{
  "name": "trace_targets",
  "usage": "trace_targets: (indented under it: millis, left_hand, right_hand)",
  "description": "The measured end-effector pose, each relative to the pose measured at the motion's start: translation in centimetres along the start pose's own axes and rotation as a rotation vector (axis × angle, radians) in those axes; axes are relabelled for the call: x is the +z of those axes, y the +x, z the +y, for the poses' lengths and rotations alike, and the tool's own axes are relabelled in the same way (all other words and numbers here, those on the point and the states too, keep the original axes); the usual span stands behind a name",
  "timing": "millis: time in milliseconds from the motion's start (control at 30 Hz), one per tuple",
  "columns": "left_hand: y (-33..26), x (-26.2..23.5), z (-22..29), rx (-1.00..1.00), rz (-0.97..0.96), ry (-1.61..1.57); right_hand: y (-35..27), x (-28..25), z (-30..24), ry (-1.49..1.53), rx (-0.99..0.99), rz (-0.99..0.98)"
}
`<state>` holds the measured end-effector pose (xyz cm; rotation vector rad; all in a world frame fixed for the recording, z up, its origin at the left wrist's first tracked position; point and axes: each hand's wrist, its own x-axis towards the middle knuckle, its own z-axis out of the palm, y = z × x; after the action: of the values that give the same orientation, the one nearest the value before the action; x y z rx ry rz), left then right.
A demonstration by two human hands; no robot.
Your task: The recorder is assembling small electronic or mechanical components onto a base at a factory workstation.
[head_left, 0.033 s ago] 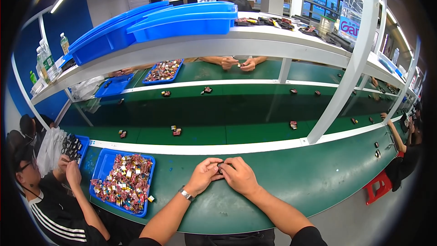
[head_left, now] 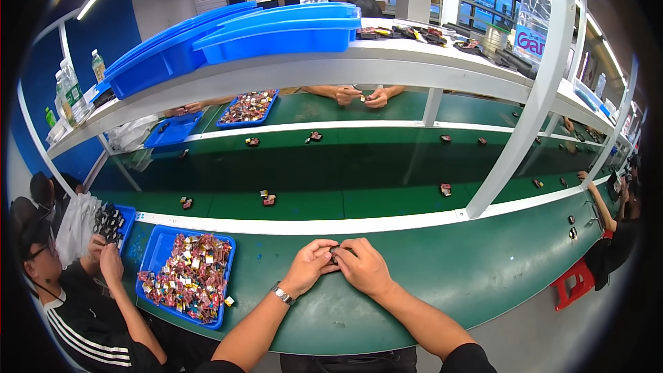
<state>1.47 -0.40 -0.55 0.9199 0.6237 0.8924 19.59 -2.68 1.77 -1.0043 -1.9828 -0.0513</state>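
Observation:
My left hand (head_left: 309,267) and my right hand (head_left: 362,267) meet on the near green table (head_left: 442,283), fingertips pinched together on a small dark part (head_left: 336,254). The part is mostly hidden by the fingers. A metal wristwatch (head_left: 282,295) sits on my left wrist. To the left of my hands, a blue tray (head_left: 229,276) holds several small red, gold and silver pieces; one loose piece (head_left: 228,300) lies beside it.
Beyond a white rail, a green conveyor belt (head_left: 359,166) carries scattered small parts (head_left: 268,199). A person (head_left: 83,290) works at my left, another's hands (head_left: 359,95) work across the belt. Blue bins (head_left: 276,27) sit on the shelf above. A white post (head_left: 532,110) slants at right; a red stool (head_left: 577,283) stands below.

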Motion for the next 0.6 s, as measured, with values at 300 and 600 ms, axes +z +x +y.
trace_targets:
  millis: [300, 600]
  left_hand:
    - [0.03, 0.17, 0.19, 0.003, 0.018, 0.016]
    - [0.07, 0.39, 0.17, 0.007, 0.017, 0.019]
  right_hand:
    - [-0.05, 0.24, -0.32, 0.003, 0.063, 0.015]
    - [-0.09, 0.36, -0.16, -0.022, 0.051, 0.015]
